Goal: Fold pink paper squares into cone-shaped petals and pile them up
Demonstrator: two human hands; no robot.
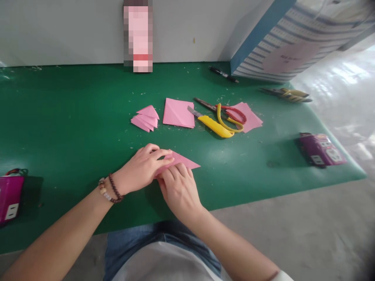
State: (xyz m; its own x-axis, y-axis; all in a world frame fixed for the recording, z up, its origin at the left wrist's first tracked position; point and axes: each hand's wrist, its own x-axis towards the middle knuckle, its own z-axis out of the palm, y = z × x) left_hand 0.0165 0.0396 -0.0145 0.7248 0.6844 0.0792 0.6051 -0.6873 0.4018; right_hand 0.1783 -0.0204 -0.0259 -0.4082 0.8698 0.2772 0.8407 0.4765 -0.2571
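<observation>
A sheet of pink paper (184,159), folded to a triangular point, lies on the green table in front of me. My left hand (148,162) rests across its left part, with fingers stretched out and spread, pressing it down. Close beside, my right hand (179,187) has its fingers curled over the paper's lower edge; its fingertips are hidden. Beyond my hands sit a small fan of folded pink pieces (145,118) and a stack of pink paper squares (178,113).
A yellow utility knife (215,125) overlaps the stack's right edge. Scissors (231,115) with red and yellow handles lie partly over more pink sheets (250,119). Pliers (288,95), a pen (223,74), a striped bag (281,47) and purple boxes (322,149) stand around the table (73,105).
</observation>
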